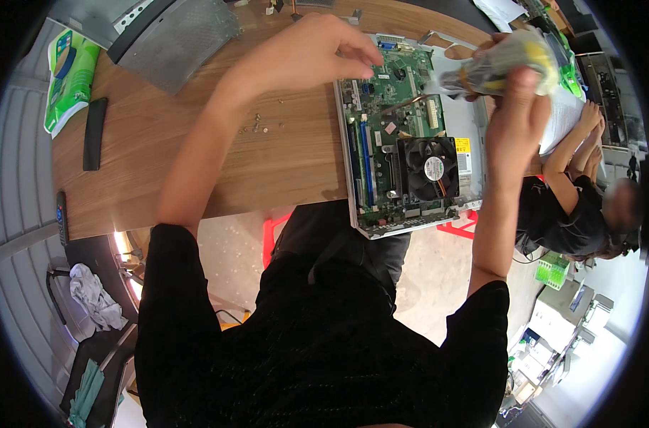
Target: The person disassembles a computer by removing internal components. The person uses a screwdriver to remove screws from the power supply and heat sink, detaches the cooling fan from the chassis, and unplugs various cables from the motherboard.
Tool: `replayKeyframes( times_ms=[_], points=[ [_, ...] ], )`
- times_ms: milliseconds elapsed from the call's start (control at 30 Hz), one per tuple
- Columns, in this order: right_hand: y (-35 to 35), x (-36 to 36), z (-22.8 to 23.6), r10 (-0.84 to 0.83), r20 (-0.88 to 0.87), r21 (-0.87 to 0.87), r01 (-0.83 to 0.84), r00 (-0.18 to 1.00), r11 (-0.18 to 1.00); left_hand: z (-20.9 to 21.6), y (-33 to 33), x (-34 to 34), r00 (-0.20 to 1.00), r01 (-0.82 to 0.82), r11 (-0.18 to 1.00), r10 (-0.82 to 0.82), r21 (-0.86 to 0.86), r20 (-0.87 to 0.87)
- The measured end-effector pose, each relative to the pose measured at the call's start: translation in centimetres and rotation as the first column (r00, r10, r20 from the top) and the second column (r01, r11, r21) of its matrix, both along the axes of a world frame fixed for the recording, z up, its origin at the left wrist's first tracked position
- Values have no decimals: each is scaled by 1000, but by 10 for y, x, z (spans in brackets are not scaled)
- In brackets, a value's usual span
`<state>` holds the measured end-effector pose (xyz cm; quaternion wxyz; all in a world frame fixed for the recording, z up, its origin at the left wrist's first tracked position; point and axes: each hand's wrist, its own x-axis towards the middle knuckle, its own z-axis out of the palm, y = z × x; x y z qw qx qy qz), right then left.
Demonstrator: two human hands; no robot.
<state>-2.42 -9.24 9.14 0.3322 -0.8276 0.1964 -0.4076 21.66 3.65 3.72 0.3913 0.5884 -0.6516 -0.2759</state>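
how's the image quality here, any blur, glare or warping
Head view: strong fisheye warping, the wooden table edge bows and the corners go black. The right hand and the clear bag it holds are motion-blurred; the left hand and the green circuit board look sharper. Lighting is even daylight, with a bright patch on the floor at lower left.

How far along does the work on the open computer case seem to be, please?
Done: the case lies open and loose screws sit on the table. In hand: the left hand touches the motherboard; the right hand lifts a cable bundle. Left: board and fan remain inside.
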Motion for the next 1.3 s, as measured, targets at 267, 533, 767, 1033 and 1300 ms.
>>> replayKeyframes(
  times_ms=[267,533,767,1033,1300],
  points=[
    [16,27,-18,35,5,-82,-34,999,996,-2,-3,-19,981,195,979,-194,-65,25],
    [15,46,-25,80,217,-246,-25,973,969,-10,-10,-20,991,109,986,-98,-126,92],
    [18,44,-26,-14,110,-211,37,994,977,-14,-12,-17,985,94,982,-68,-164,156],
    [19,48,-24,32,169,-303,21,985,953,-18,-12,-20,995,94,970,-86,-222,48],
    [17,41,-25,-18,107,-268,47,994,962,-18,-11,-19,995,91,983,-83,-157,58]
  ],
)
